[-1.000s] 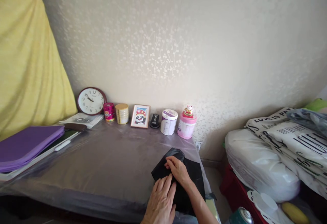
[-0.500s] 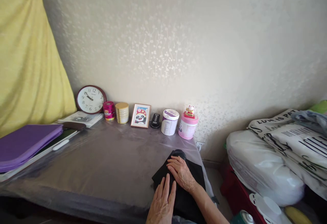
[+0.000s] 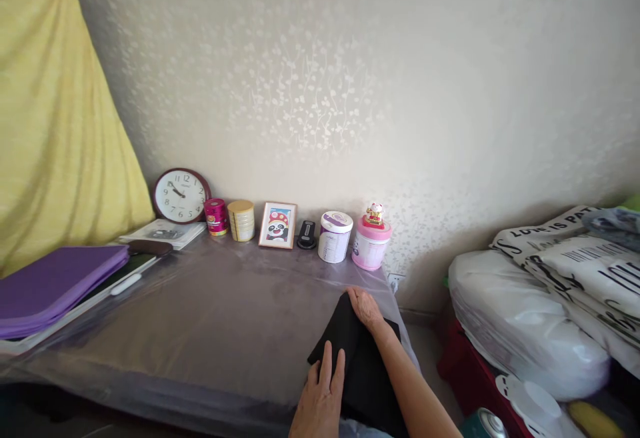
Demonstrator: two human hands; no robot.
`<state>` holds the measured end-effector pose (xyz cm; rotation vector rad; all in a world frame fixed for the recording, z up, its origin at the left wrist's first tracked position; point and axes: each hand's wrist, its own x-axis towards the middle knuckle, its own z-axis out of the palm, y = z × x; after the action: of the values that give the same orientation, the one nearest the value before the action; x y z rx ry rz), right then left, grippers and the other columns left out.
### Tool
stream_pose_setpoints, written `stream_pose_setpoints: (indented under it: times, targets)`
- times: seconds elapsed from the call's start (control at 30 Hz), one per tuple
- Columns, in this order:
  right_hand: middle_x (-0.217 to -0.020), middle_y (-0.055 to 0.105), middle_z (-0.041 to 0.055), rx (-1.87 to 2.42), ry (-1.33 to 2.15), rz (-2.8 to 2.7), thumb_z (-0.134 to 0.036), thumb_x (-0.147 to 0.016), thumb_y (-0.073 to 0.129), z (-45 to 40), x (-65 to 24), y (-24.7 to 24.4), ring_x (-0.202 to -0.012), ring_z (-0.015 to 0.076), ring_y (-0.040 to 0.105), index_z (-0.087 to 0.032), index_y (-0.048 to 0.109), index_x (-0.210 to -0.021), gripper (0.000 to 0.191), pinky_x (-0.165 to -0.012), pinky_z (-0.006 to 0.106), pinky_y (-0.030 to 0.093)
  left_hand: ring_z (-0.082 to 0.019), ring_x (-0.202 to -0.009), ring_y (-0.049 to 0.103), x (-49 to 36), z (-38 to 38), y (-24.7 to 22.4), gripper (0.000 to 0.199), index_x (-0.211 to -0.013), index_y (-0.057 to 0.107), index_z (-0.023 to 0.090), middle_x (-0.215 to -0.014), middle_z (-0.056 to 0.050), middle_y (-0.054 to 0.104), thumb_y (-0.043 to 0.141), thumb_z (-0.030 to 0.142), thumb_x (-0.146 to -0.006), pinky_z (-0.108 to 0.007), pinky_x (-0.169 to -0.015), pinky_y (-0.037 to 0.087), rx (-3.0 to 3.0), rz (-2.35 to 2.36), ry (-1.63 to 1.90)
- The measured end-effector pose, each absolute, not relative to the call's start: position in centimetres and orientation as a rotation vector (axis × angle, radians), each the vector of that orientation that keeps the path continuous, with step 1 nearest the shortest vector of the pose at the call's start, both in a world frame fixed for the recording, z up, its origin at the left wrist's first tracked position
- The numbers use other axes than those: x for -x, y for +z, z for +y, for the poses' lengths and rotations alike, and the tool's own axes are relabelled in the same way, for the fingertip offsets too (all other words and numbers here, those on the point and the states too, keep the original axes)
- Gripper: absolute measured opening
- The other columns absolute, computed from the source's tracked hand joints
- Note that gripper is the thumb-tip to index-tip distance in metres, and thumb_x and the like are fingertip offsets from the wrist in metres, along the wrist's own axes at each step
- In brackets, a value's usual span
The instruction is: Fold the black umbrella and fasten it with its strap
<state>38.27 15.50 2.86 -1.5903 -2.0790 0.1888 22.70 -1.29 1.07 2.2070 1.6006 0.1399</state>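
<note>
A black cloth-like sheet (image 3: 367, 385) lies folded at the right end of the table, partly under both forearms. My right hand (image 3: 365, 308) is at its far edge, fingers curled over the fold and their tips hidden. My left hand (image 3: 320, 398) rests on the near left part of the black cloth, its fingers stretched out and slightly apart. The cloth's left corner sticks out past my left fingertips. What lies inside or under the folds cannot be seen.
Along the wall stand a clock (image 3: 182, 196), a pink tin (image 3: 216, 218), a yellow-lidded jar (image 3: 241, 221), a panda picture frame (image 3: 277, 226) and two tubs (image 3: 335, 238). Purple folders (image 3: 60, 285) lie left. Right of the table are a white plastic bag (image 3: 520, 325) and a spray can (image 3: 484, 423).
My right hand has moved from the cloth's middle to its far edge and curled over it. The dark round part at the far end is now covered. The view has shifted slightly.
</note>
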Motion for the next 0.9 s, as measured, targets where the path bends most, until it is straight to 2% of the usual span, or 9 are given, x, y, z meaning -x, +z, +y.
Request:
stream_pose_setpoints:
  times: [0.13, 0.23, 0.33, 0.47, 0.63, 0.77, 0.9]
  targets:
    - [-0.098, 0.066, 0.0116, 1.712, 0.100, -1.879, -0.029, -0.087, 0.034, 14.0, -40.8, 3.7, -0.097, 0.0229, 0.058, -0.017, 0.062, -0.094, 0.032, -0.090, 0.035, 0.038, -0.029, -0.131, 0.025, -23.1, -2.1, 2.4, 0.097, -0.138, -0.005, 0.022, -0.147, -0.010, -0.010, 0.042, -0.011, -0.059, -0.034, -0.100, 0.034, -2.193, 1.628, 0.125]
    - [-0.101, 0.064, 0.0143, 1.786, 0.046, -1.704, -0.034, -0.085, 0.031, 11.3, -43.3, 4.4, -0.097, 0.0239, 0.057, -0.013, 0.060, -0.098, 0.037, -0.089, 0.036, 0.039, -0.027, -0.131, 0.024, -23.3, -2.5, 2.3, 0.096, -0.137, -0.007, 0.025, -0.148, -0.008, -0.009, 0.035, -0.014, -0.060, -0.033, -0.098, 0.035, -2.201, 1.689, 0.148]
    - [-0.096, 0.065, 0.0128, 1.815, 0.076, -1.574, -0.040, -0.081, 0.035, 7.7, -44.8, 4.4, -0.090, 0.0232, 0.060, -0.015, 0.060, -0.092, 0.037, -0.085, 0.035, 0.042, -0.026, -0.130, 0.026, -23.3, -2.7, 1.9, 0.095, -0.136, -0.010, 0.027, -0.148, -0.007, -0.010, 0.031, -0.014, -0.061, -0.031, -0.095, 0.039, -2.229, 1.695, 0.214]
    - [-0.091, 0.066, 0.0114, 1.860, 0.174, -1.482, -0.046, -0.078, 0.039, 3.4, -45.0, 4.0, -0.079, 0.0225, 0.062, -0.018, 0.061, -0.089, 0.038, -0.076, 0.033, 0.044, -0.026, -0.127, 0.032, -23.3, -2.9, 1.9, 0.096, -0.138, -0.007, 0.026, -0.149, -0.008, -0.007, 0.030, -0.015, -0.060, -0.030, -0.091, 0.042, -2.252, 1.711, 0.221]
    - [-0.075, 0.065, 0.0065, 1.874, 0.317, -1.388, -0.052, -0.075, 0.045, 0.9, -44.3, 4.0, -0.068, 0.0218, 0.062, -0.020, 0.061, -0.089, 0.039, -0.065, 0.032, 0.045, -0.028, -0.128, 0.029, -23.4, -3.0, 1.7, 0.099, -0.138, -0.009, 0.028, -0.149, -0.008, -0.007, 0.034, -0.015, -0.060, -0.030, -0.091, 0.043, -2.252, 1.727, 0.240]
    - [-0.061, 0.061, 0.0021, 1.804, 0.553, -1.315, -0.056, -0.070, 0.048, 0.6, -43.4, 4.6, -0.059, 0.0209, 0.060, -0.019, 0.062, -0.086, 0.042, -0.049, 0.029, 0.043, -0.029, -0.132, 0.022, -23.6, -3.0, 1.1, 0.101, -0.135, -0.016, 0.027, -0.148, -0.008, -0.010, 0.034, -0.015, -0.060, -0.032, -0.097, 0.039, -2.256, 1.739, 0.276]
    - [-0.054, 0.056, -0.0013, 1.732, 0.675, -1.307, -0.052, -0.067, 0.054, 1.1, -42.8, 4.7, -0.052, 0.0174, 0.055, -0.020, 0.062, -0.075, 0.035, -0.042, 0.025, 0.039, -0.028, -0.135, 0.012, -23.5, -3.2, 1.5, 0.098, -0.138, -0.009, 0.021, -0.147, -0.009, -0.007, 0.032, -0.017, -0.057, -0.032, -0.102, 0.034, -2.254, 1.761, 0.226]
